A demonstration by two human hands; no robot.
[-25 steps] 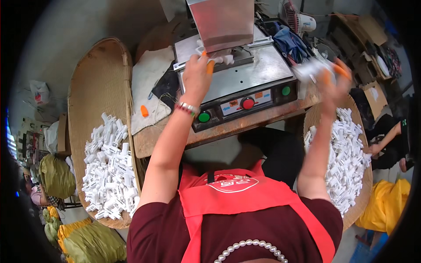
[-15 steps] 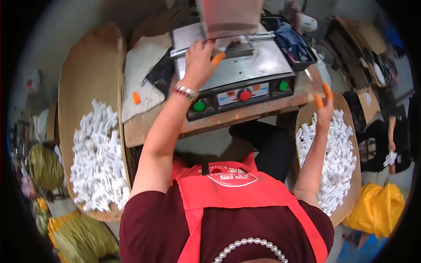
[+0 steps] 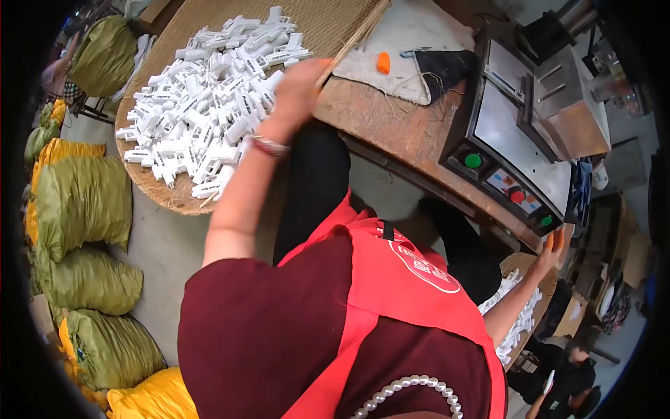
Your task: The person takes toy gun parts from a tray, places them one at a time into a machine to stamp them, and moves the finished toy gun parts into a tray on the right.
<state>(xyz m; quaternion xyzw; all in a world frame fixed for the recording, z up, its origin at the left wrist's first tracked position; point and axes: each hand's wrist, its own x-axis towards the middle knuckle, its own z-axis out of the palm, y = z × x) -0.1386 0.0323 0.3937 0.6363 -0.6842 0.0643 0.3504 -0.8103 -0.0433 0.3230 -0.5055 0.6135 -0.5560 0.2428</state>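
Note:
My left hand (image 3: pixel 299 89) is over the right side of a shallow woven tray (image 3: pixel 129 143), beside a heap of white plastic pistol-shaped pieces (image 3: pixel 209 105). Motion smears its fingers, so I cannot make out whether it holds a piece. At the right, my right hand (image 3: pixel 546 260) is raised by the bench edge, just below the machine's right green button (image 3: pixel 546 221). Orange covers sit on its fingertips, which are stretched out, and nothing shows in them. Under that forearm lie more white pieces (image 3: pixel 513 314) in a second tray.
A metal-topped machine (image 3: pixel 516 133) with green and red buttons stands on the wooden bench (image 3: pixel 391 126). An orange finger cover (image 3: pixel 383 63) lies on a pale cloth (image 3: pixel 419 35). Green sacks (image 3: pixel 84 202) and yellow sacks (image 3: pixel 153 398) line the left. Another person (image 3: pixel 558 377) is at lower right.
The view has turned left. My left hand has left the machine top for the left tray's pieces. My right hand has come in by the machine's right front corner.

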